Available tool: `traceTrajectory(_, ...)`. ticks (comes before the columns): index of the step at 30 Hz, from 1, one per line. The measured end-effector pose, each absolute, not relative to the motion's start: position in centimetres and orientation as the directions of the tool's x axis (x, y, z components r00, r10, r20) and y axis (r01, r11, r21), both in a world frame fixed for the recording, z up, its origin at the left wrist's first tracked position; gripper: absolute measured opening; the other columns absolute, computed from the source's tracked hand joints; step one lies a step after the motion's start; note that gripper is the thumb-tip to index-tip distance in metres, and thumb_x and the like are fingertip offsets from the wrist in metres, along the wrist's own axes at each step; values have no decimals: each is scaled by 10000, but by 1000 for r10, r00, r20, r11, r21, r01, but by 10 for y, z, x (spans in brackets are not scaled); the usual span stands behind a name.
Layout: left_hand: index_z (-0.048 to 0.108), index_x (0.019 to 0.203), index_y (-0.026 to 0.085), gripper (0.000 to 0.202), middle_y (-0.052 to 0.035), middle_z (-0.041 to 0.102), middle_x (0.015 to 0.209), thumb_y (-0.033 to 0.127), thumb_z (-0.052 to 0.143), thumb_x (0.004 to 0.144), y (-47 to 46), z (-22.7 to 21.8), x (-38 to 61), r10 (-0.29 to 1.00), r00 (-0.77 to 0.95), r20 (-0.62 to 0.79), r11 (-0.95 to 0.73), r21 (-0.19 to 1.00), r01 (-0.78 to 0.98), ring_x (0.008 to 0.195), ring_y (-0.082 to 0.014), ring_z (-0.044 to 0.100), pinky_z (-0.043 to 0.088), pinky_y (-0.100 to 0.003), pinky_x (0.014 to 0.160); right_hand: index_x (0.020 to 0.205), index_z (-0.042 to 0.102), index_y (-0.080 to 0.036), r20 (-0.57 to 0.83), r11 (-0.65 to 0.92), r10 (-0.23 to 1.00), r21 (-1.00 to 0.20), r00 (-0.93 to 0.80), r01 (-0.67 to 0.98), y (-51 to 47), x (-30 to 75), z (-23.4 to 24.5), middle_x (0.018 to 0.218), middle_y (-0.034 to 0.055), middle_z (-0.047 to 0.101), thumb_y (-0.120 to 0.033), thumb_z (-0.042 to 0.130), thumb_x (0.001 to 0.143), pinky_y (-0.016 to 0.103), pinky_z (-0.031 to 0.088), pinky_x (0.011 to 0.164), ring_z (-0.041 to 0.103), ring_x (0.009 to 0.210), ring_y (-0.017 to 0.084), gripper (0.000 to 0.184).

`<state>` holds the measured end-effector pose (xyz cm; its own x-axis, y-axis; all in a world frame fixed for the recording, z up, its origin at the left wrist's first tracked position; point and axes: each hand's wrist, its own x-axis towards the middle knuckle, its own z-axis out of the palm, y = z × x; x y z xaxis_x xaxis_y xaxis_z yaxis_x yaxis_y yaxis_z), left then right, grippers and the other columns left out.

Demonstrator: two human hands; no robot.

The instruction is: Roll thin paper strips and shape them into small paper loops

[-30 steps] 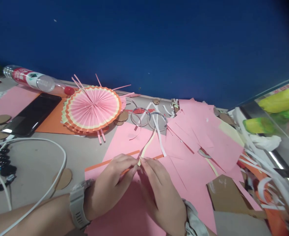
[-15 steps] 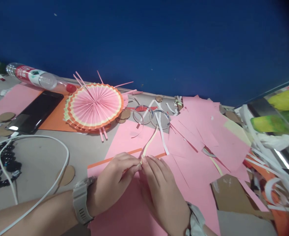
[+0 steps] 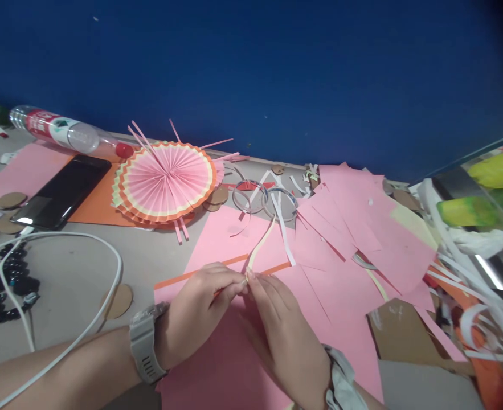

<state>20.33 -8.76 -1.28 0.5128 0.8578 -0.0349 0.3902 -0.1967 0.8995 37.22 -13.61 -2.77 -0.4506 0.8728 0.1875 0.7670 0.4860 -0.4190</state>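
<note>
A narrow pale yellow paper strip [image 3: 260, 246] runs down from the scissor-like pair of rings [image 3: 250, 196] to my fingertips. My left hand [image 3: 206, 313] pinches its near end between thumb and forefinger. Against it, my right hand [image 3: 287, 336] is closed on the same end, fingertips touching those of the left; the pinched part is mostly hidden. Both hands rest over large pink paper sheets [image 3: 208, 370]. Beyond the hands, orange-edged paper [image 3: 200, 273] and a white paper strip [image 3: 284, 233] lie on the pink layers.
A pleated paper rosette [image 3: 170, 176] stands back left, near a phone [image 3: 63, 193] and a lying bottle [image 3: 69, 132]. A white cable [image 3: 117, 250] loops over my left forearm. Overlapping pink sheets [image 3: 354, 210] and cardboard [image 3: 399, 330] lie right. A blue panel [image 3: 251, 74] bounds the back.
My hands keep pinching the yellow strip, with only a slight shift of the fingers. The whole view has moved a little; the surrounding things lie as before.
</note>
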Motion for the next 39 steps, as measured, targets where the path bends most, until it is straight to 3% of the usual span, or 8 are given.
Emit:
traceTrajectory(7, 593, 808, 184, 231, 6, 621, 796, 159, 394, 922, -89, -15, 202, 866, 499, -29, -191, 903, 384, 793, -128, 542, 395, -240, 766, 1350, 253, -104, 171, 465, 882, -469, -440, 751, -135, 372, -29, 1219, 123, 476, -170, 458, 853, 452, 367, 987, 374, 1163, 233, 540)
traceTrajectory(25, 544, 766, 183, 243, 8, 605, 787, 164, 368, 933, -88, -14, 202, 845, 534, -32, -216, 892, 396, 768, -127, 523, 380, -247, 752, 1354, 271, -79, 176, 500, 865, -394, -470, 771, -138, 373, -28, 1206, 130, 484, -178, 472, 853, 449, 389, 958, 380, 1141, 251, 549)
traceTrajectory(35, 441, 677, 184, 251, 26, 540, 696, 125, 379, 913, -90, -12, 202, 847, 529, -48, -207, 887, 412, 721, -123, 489, 377, -239, 720, 1357, 278, -88, 171, 472, 881, -382, -441, 795, -137, 370, -29, 1174, 121, 508, -161, 472, 850, 450, 398, 955, 409, 1113, 249, 548)
traceTrajectory(39, 491, 720, 187, 241, 19, 562, 736, 131, 370, 920, -88, -11, 203, 842, 538, -39, -224, 882, 414, 753, -125, 501, 377, -244, 747, 1345, 298, -70, 178, 478, 878, -363, -444, 800, -137, 370, -28, 1158, 126, 516, -147, 460, 850, 454, 395, 958, 415, 1107, 249, 526)
